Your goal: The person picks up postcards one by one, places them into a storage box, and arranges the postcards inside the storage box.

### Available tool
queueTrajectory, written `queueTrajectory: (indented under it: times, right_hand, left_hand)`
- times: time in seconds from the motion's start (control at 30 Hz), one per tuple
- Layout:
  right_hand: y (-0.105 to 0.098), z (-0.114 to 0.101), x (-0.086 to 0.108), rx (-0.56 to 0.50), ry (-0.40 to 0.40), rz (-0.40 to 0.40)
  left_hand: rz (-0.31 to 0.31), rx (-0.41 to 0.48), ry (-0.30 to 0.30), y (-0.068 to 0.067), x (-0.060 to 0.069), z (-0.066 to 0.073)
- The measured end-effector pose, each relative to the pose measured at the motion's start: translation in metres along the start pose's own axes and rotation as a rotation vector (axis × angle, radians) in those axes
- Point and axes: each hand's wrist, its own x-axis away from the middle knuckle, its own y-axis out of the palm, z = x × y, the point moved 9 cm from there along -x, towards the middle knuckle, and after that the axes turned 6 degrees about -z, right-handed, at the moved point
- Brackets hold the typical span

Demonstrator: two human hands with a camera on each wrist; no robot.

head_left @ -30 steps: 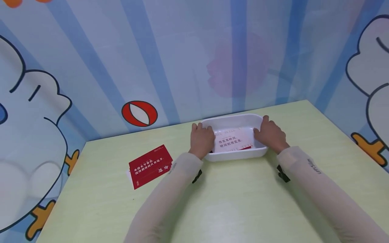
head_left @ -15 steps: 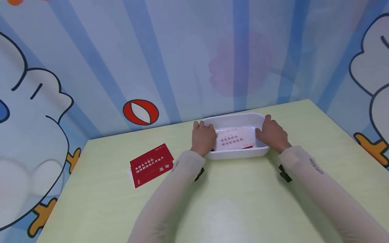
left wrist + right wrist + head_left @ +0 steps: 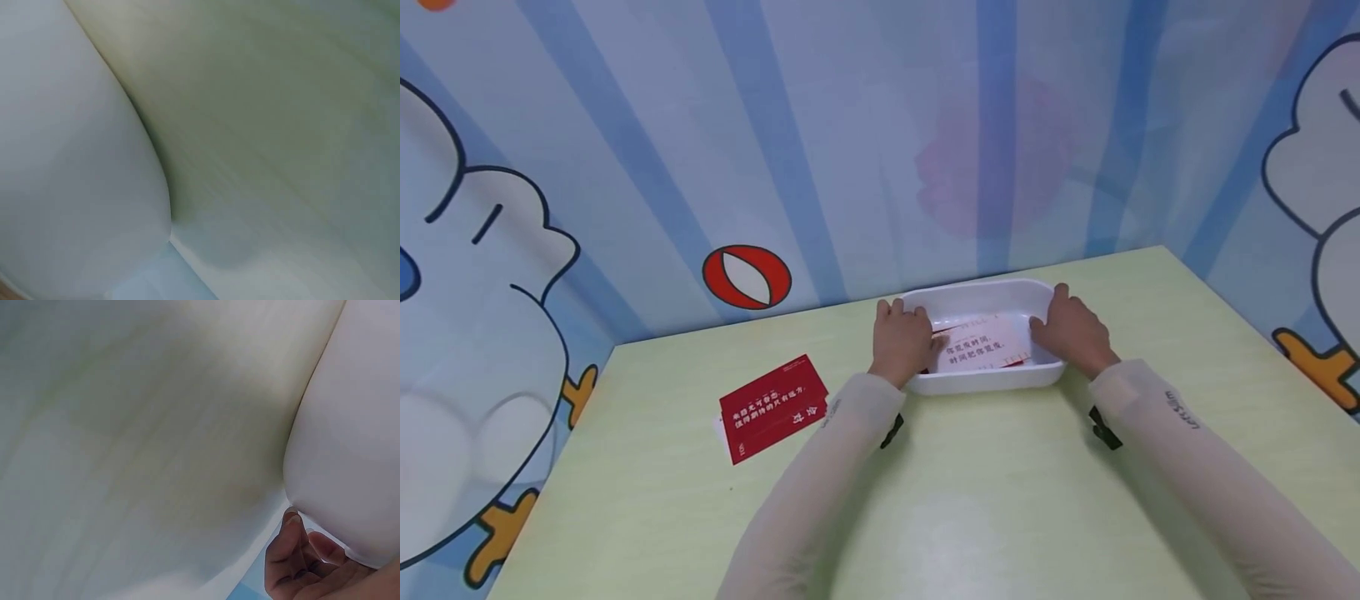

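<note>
A white plastic tray (image 3: 985, 382) with rounded corners stands near the back edge of the table. My left hand (image 3: 900, 343) grips its left end, with the thumb inside over the cards. At the opposite end my right hand (image 3: 1077, 335) holds the rim, thumb inside the tray. White printed cards (image 3: 981, 340) lie in the tray, a bit of red showing among them. The left wrist view has the tray's outer wall (image 3: 81, 150) close up. In the right wrist view, curled fingers of the right hand (image 3: 309, 569) are against the tray's lower outside.
Several red cards (image 3: 775, 408) with white characters lie overlapped on the pale green table (image 3: 985, 500), left of the left forearm. A blue cartoon-printed wall (image 3: 880, 150) rises directly behind the table's back edge.
The cards inside the tray have shifted slightly, and the left thumb now shows on them. Both hands keep their hold on the tray, which stays in about the same place.
</note>
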Motion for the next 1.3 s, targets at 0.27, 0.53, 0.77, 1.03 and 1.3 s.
queueTrajectory:
  times: [0.27,0.53,0.77,1.03,1.3]
  right_hand:
    - [0.001,0.000,-0.001,-0.001,0.010,0.000]
    - [0.005,0.003,0.001,-0.004,0.031,-0.016]
    - [0.003,0.002,-0.002,-0.002,0.019,0.002]
    - [0.001,-0.005,-0.004,0.013,-0.006,-0.008]
    - [0.003,0.001,-0.004,0.038,0.001,-0.018]
  left_hand:
    - [0.005,-0.021,-0.002,0.001,0.000,0.000]
    - [-0.002,-0.017,0.001,0.006,0.000,0.002]
    - [0.007,0.009,0.003,0.003,0.000,0.000]
    - [0.022,0.078,0.019,-0.001,-0.002,-0.008]
    - [0.062,0.188,0.060,-0.005,0.003,-0.006]
